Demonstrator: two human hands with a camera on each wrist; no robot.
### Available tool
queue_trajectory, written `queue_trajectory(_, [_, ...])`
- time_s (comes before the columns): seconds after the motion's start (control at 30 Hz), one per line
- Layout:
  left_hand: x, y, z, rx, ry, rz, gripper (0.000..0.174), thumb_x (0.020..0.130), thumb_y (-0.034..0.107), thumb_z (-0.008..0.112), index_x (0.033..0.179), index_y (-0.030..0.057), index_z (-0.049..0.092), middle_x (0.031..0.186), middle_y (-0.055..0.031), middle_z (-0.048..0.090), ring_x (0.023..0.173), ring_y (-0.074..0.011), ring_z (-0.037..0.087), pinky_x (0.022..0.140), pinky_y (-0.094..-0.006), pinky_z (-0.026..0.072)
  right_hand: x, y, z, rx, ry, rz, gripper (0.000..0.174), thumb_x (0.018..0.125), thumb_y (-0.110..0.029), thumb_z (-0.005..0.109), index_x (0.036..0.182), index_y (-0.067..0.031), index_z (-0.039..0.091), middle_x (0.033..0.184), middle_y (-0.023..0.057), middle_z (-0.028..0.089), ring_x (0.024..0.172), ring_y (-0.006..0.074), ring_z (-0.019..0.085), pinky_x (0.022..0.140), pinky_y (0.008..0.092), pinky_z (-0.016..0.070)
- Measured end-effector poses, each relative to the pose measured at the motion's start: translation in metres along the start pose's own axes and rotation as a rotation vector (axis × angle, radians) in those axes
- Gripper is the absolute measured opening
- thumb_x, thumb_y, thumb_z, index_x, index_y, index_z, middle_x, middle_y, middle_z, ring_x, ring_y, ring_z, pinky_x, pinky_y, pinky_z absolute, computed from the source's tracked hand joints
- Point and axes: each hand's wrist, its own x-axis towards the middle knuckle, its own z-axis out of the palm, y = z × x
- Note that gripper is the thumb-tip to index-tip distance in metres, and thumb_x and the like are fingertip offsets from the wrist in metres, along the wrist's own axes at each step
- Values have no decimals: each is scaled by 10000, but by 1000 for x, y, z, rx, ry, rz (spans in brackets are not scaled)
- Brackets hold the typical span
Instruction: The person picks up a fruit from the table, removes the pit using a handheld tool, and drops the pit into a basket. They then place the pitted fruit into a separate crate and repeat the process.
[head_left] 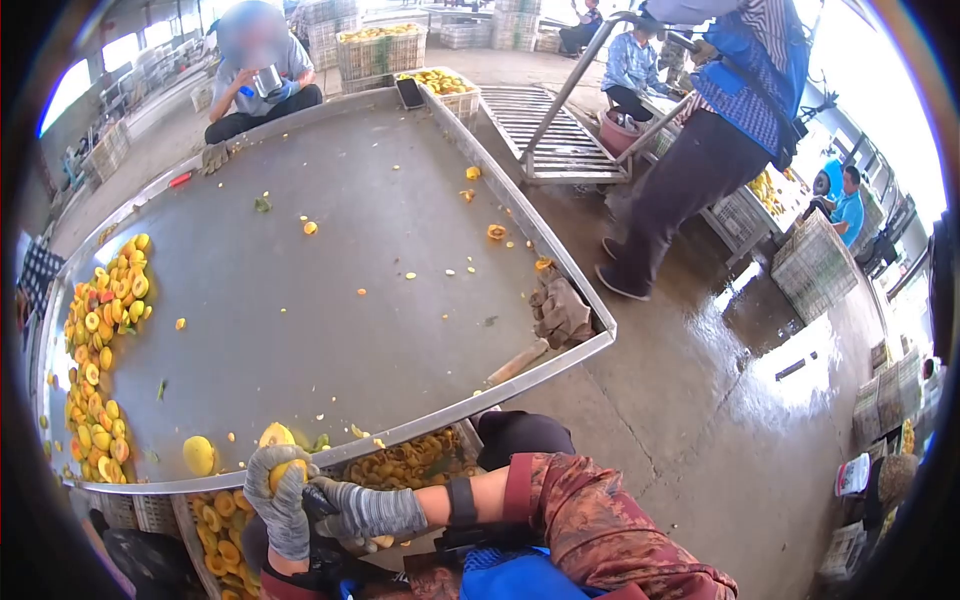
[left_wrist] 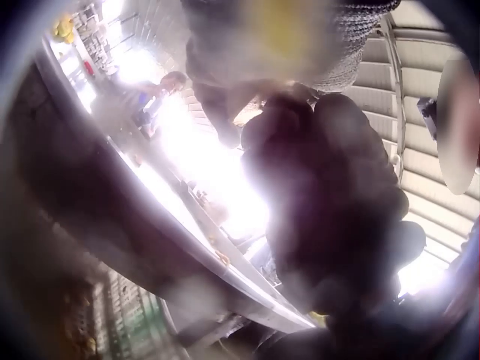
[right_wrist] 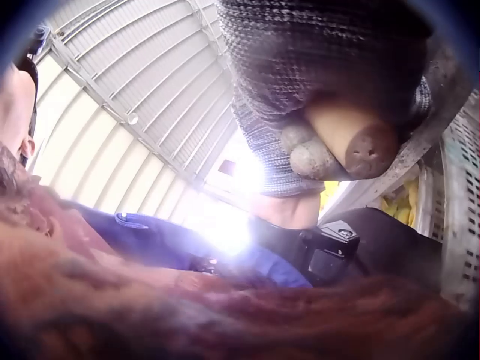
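My left hand (head_left: pixel 275 505), in a grey knit glove, holds a yellow peach (head_left: pixel 288 476) at the near edge of the metal table (head_left: pixel 330 260). My right hand (head_left: pixel 365 510), gloved the same way, is close against it. In the right wrist view, its fingers are curled round a wooden handle (right_wrist: pixel 349 139) whose butt end sticks out of the fist; the tool's working end is hidden. Just beyond the left hand is another yellow peach (head_left: pixel 276 434), and a whole-looking one (head_left: pixel 199 456) lies to its left on the table.
Halved peaches (head_left: pixel 100 370) are heaped along the table's left side. Crates of cut fruit (head_left: pixel 222 535) stand below the near edge. A brown cloth (head_left: pixel 562 310) lies in the right corner. A person (head_left: pixel 690 140) stands by a metal cart (head_left: pixel 550 130); another person (head_left: pixel 262 80) sits beyond the table.
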Motion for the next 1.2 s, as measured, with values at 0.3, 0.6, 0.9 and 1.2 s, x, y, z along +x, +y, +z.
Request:
queue_trajectory(0.3, [3, -2, -4, 383, 13, 350, 92, 812, 80, 566, 882, 21, 553, 784, -64, 572, 691, -153, 556, 657, -277, 481, 27, 40, -9, -192, 17, -110, 648, 764, 55, 536, 1348, -79, 290, 1213, 82, 469, 1092, 162, 456, 858, 255, 433])
queue_trajectory(0.6, [8, -2, -16, 39, -114, -160, 205, 804, 191, 581, 895, 8, 576, 850, -94, 612, 794, -159, 584, 733, -282, 480, -8, -4, -5, 62, -31, -111, 563, 824, -53, 588, 1327, -37, 334, 1137, 19, 495, 971, 73, 488, 766, 202, 469])
queue_trajectory(0.9, [4, -9, -8, -78, 2, -111, 113, 786, 60, 626, 889, 18, 603, 824, -65, 621, 756, -127, 603, 679, -259, 522, -13, -18, -5, -35, 16, 52, 487, 825, -102, 620, 1250, -5, 403, 1126, 25, 511, 1018, 76, 467, 835, 230, 429])
queue_trajectory(1.2, [6, -15, -13, 197, 6, 96, 145, 733, 81, 681, 855, 49, 610, 796, -68, 627, 736, -169, 610, 668, -287, 493, -19, -33, 1, 168, -73, 125, 327, 837, -84, 592, 1123, -35, 442, 802, 28, 558, 496, 76, 509, 424, 197, 420])
